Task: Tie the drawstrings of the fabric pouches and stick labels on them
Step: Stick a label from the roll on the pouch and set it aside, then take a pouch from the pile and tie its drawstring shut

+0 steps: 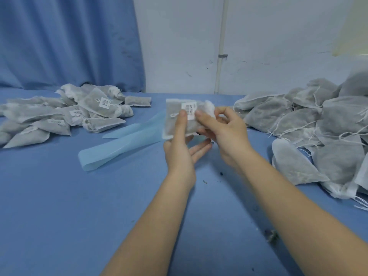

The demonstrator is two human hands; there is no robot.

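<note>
Both hands pinching labelled pouch point(175, 120), piles flanking blue table point(59, 206)

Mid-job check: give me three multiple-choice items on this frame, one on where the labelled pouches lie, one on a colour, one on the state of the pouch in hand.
1. Where does the pile of labelled pouches lie?
A. Left side of the table
B. Right side of the table
C. On the floor

2. What colour is the table cover?
A. Green
B. Blue
C. Red

3. What is the state of the held pouch?
A. Lying flat on the table
B. Held up, label on it
C. Held up, no label

Answers:
1 A: white labels show on the left pile; none show on the right pile.
2 B: the table cover is blue.
3 B: left hand and right hand hold the pouch, and its label shows.
</note>
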